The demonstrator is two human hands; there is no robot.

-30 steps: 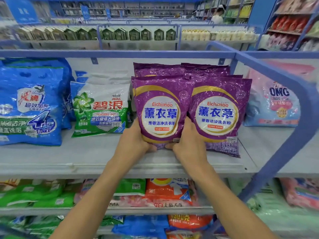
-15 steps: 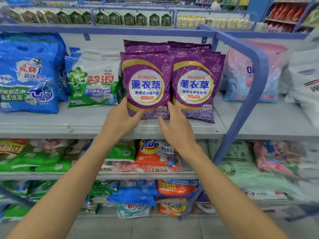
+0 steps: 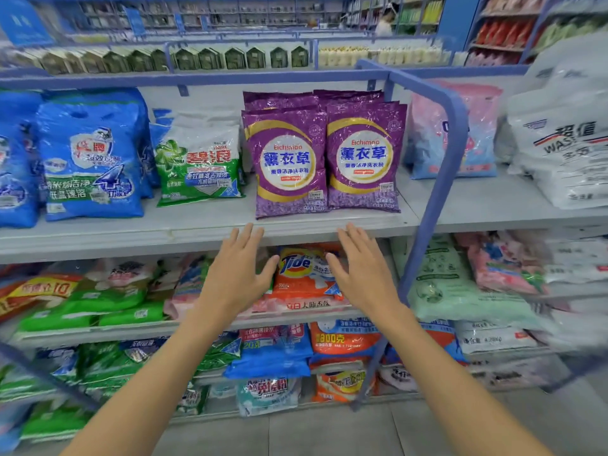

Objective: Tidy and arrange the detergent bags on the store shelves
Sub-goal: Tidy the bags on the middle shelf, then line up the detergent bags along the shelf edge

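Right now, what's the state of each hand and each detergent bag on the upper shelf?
left hand: open, fingers spread, holds nothing.
right hand: open, holds nothing.
left purple bag: upright, label facing out, no hand on it.
right purple bag: upright, close beside the left one.
green bag: leaning back, label out.
blue bag: upright, label out.
pink bag: upright, partly hidden by the blue post.

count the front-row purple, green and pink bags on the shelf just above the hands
purple bags: 2
green bag: 1
pink bag: 1
total: 4
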